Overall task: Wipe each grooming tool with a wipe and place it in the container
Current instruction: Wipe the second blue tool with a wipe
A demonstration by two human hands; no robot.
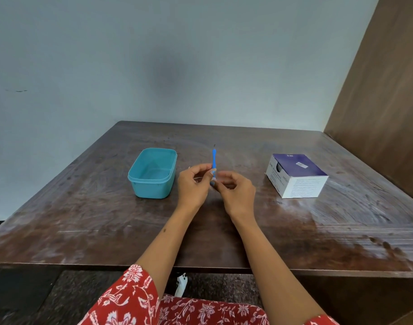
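A plain room in what looks like a home; a worn dark wooden counter (224, 231) is pushed into a corner, its far edge against a bare pale painted wall (154, 55), its right edge beside a brown wooden panel (383, 102); dark speckled floor (83, 285) below.

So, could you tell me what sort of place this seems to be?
Probably a plain room at home, though that is a guess: a worn dark wooden table set into a corner, a bare pale painted wall behind it, and a brown wooden panel on the right.
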